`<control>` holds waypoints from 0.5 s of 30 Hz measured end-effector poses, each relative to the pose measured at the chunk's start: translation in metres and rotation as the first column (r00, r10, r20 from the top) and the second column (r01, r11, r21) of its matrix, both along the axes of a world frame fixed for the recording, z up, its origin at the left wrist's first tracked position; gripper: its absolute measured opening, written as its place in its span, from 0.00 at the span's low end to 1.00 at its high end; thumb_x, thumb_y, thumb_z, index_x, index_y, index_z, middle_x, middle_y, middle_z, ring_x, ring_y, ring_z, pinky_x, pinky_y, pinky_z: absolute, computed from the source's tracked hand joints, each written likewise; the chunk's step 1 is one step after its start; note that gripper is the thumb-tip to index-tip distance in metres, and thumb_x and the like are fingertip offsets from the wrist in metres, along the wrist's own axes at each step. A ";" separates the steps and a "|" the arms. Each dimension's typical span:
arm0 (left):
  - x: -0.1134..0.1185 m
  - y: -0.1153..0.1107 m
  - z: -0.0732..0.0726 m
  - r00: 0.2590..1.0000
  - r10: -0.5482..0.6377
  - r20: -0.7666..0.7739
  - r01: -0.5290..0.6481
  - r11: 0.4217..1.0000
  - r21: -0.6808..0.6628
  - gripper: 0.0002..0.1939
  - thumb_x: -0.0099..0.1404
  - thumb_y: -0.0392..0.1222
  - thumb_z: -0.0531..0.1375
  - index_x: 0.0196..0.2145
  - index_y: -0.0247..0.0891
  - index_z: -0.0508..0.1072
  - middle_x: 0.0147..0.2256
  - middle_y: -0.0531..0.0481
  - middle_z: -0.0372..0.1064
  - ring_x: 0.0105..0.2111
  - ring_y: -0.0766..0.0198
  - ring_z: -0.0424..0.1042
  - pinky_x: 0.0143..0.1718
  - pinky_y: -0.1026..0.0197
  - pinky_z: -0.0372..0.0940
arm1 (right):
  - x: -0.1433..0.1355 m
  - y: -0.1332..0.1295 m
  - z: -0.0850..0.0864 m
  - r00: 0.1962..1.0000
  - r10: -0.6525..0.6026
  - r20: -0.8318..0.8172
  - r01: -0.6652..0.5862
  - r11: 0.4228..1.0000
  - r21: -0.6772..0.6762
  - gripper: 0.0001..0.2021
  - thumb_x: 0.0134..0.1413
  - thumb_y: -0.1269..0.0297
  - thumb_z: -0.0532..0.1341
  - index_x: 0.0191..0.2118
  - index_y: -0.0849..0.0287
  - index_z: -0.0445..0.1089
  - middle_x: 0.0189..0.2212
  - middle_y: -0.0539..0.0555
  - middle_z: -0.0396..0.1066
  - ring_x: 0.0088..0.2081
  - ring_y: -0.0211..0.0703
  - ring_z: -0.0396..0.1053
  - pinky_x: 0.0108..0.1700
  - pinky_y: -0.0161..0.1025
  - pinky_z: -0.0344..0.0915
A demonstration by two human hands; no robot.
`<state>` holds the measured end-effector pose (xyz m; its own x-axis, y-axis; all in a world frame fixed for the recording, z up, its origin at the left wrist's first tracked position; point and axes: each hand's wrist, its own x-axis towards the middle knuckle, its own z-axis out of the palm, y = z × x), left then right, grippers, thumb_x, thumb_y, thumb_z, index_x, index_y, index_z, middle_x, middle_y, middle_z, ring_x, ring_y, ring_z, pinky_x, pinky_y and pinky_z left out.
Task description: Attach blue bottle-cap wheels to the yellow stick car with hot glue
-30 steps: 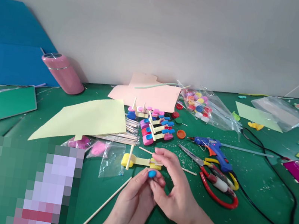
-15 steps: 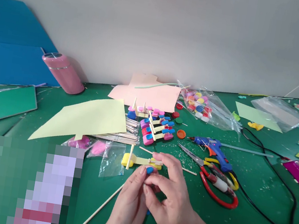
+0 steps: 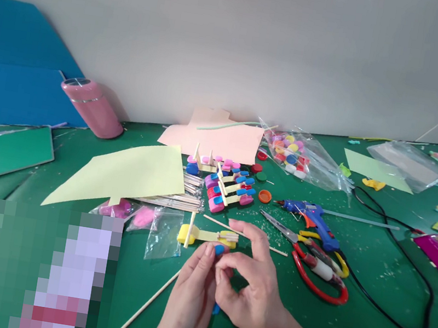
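Note:
My left hand [image 3: 192, 293] pinches a small blue clay-like piece [image 3: 219, 249] between thumb and fingers. Close against it is my right hand [image 3: 252, 285], its thumb and index finger brought together by the piece. Whether anything sits between those right fingertips is hidden. Another blue bit [image 3: 216, 309] shows below the hands. Just beyond them lies a yellow-ended wooden-stick assembly [image 3: 207, 236] with one stick standing upright. Several similar assemblies [image 3: 232, 188] with pink, purple and blue parts lie farther back. A thin wooden stick [image 3: 144, 307] reaches from the front edge toward my left hand.
On the right lie scissors [image 3: 279, 226] with red handles, a blue hot glue gun [image 3: 310, 217] and its black cord. Behind are a bag of coloured caps [image 3: 293, 153] and pink paper [image 3: 218, 139]. Yellow paper [image 3: 130, 172] and a pink bottle [image 3: 95, 108] are left.
My right fingertips have shifted slightly away from the blue piece, to the right. The left hand keeps its hold, and more of the lower blue bit shows.

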<state>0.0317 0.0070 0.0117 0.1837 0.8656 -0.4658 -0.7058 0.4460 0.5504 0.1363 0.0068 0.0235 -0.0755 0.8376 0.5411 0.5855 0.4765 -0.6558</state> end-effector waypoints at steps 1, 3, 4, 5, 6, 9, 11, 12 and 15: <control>0.000 0.001 -0.001 1.000 0.005 0.017 -0.005 1.000 -0.002 0.06 0.57 0.39 0.61 0.31 0.34 0.75 0.31 0.48 0.72 0.32 0.66 0.69 0.34 0.66 0.65 | 0.002 0.000 0.000 1.000 -0.006 -0.018 0.006 1.000 -0.009 0.06 0.41 0.77 0.58 0.25 0.59 0.66 0.50 0.54 0.56 0.51 0.50 0.58 0.51 0.45 0.58; 0.000 0.004 -0.003 0.998 0.007 0.057 -0.007 1.000 -0.006 0.06 0.58 0.39 0.60 0.30 0.33 0.74 0.30 0.47 0.72 0.31 0.65 0.69 0.35 0.64 0.65 | 0.007 0.000 -0.001 0.998 -0.021 -0.057 0.019 0.999 -0.038 0.06 0.41 0.77 0.57 0.26 0.59 0.66 0.50 0.55 0.56 0.52 0.49 0.58 0.51 0.45 0.57; 0.000 0.005 -0.004 0.997 -0.003 0.081 0.004 1.000 -0.010 0.07 0.59 0.39 0.59 0.30 0.33 0.74 0.30 0.47 0.71 0.31 0.65 0.69 0.35 0.63 0.64 | 0.009 0.000 -0.002 0.997 -0.023 -0.080 0.019 0.998 -0.058 0.06 0.42 0.77 0.57 0.26 0.59 0.65 0.49 0.55 0.57 0.52 0.49 0.58 0.52 0.45 0.56; 0.000 0.005 -0.004 0.994 -0.020 0.106 0.022 1.000 -0.015 0.08 0.60 0.40 0.58 0.30 0.32 0.74 0.29 0.47 0.71 0.30 0.65 0.68 0.35 0.63 0.64 | 0.013 0.001 -0.002 0.994 -0.024 -0.106 0.016 0.997 -0.076 0.05 0.44 0.76 0.56 0.26 0.59 0.64 0.48 0.56 0.58 0.52 0.49 0.58 0.51 0.45 0.56; 0.000 0.006 -0.005 0.991 -0.044 0.128 0.047 0.999 -0.018 0.10 0.60 0.40 0.57 0.30 0.32 0.74 0.28 0.46 0.71 0.30 0.64 0.68 0.35 0.62 0.64 | 0.016 0.002 -0.003 0.991 -0.024 -0.134 0.013 0.996 -0.088 0.05 0.45 0.76 0.55 0.26 0.59 0.63 0.47 0.56 0.59 0.52 0.49 0.58 0.51 0.45 0.55; -0.002 0.005 -0.004 0.977 -0.118 0.176 0.123 0.992 -0.019 0.14 0.63 0.43 0.54 0.29 0.31 0.74 0.27 0.46 0.69 0.29 0.64 0.67 0.34 0.61 0.63 | 0.023 0.004 -0.007 0.977 -0.051 -0.205 0.031 0.995 -0.098 0.07 0.51 0.74 0.52 0.25 0.58 0.60 0.42 0.56 0.61 0.51 0.47 0.59 0.50 0.45 0.56; -0.002 0.005 -0.002 0.969 -0.143 0.200 0.152 0.988 -0.026 0.15 0.63 0.43 0.52 0.29 0.30 0.74 0.26 0.46 0.69 0.28 0.65 0.67 0.34 0.61 0.63 | 0.025 0.005 -0.009 0.971 -0.095 -0.220 0.079 0.994 -0.081 0.05 0.51 0.74 0.53 0.28 0.58 0.61 0.42 0.56 0.61 0.50 0.47 0.59 0.50 0.44 0.57; -0.002 0.004 -0.001 0.966 -0.149 0.213 0.159 0.987 -0.031 0.16 0.63 0.44 0.52 0.29 0.30 0.74 0.26 0.46 0.69 0.28 0.65 0.67 0.34 0.61 0.63 | 0.024 0.005 -0.009 0.971 -0.109 -0.213 0.096 0.993 -0.069 0.04 0.51 0.74 0.55 0.32 0.58 0.62 0.43 0.56 0.60 0.50 0.46 0.59 0.50 0.44 0.57; -0.001 0.004 0.000 0.968 -0.106 0.228 0.123 0.990 -0.063 0.13 0.62 0.42 0.55 0.29 0.31 0.75 0.27 0.46 0.70 0.29 0.64 0.67 0.35 0.62 0.63 | 0.019 0.001 -0.008 0.990 -0.051 -0.132 0.049 0.999 -0.021 0.11 0.47 0.75 0.58 0.38 0.58 0.64 0.44 0.56 0.58 0.49 0.46 0.59 0.49 0.44 0.59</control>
